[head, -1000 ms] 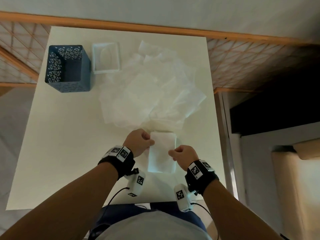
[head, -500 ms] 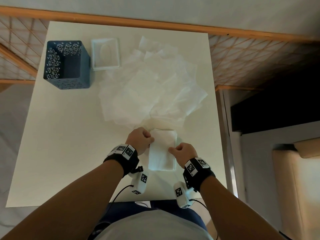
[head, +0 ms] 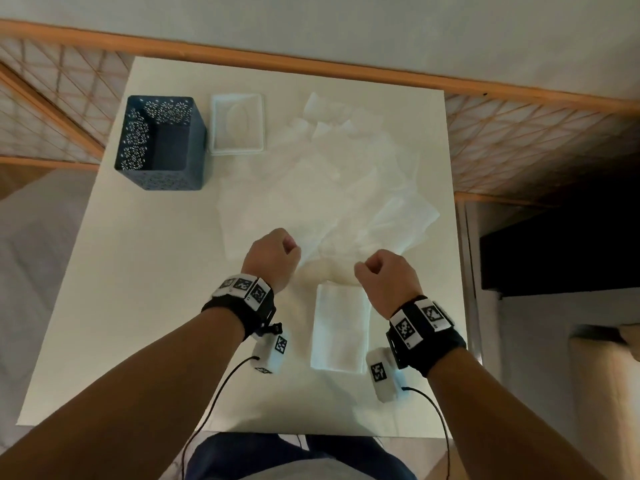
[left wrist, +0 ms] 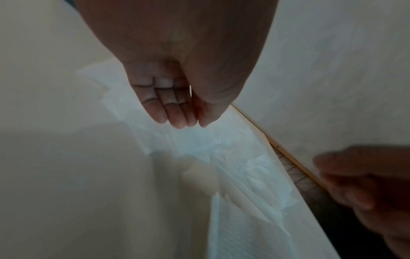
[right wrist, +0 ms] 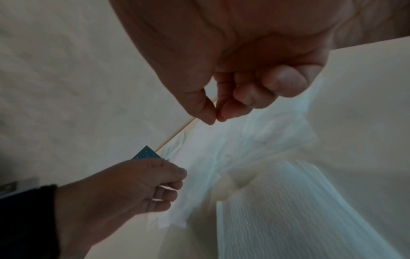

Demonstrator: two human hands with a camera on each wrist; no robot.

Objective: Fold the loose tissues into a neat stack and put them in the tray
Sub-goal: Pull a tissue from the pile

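while both hands hover above the white table (head: 138, 306), neither has hold of anything. the left hand (head: 273, 259) is loosely curled, its fingers (left wrist: 173, 112) together and pointing down with nothing between them and the thumb, just over the near edge of the loose tissues (head: 322, 188). the right hand (head: 388, 278) is curled tighter, thumb tip close against the forefinger (right wrist: 230, 108); no tissue shows in that pinch. a folded tissue stack (head: 341, 329) lies flat on the table between the two wrists, just nearer the body than the right hand. the white tray (head: 237, 123) sits well beyond the left hand, just beside a dark blue perforated box (head: 162, 143) further to that hand's left.
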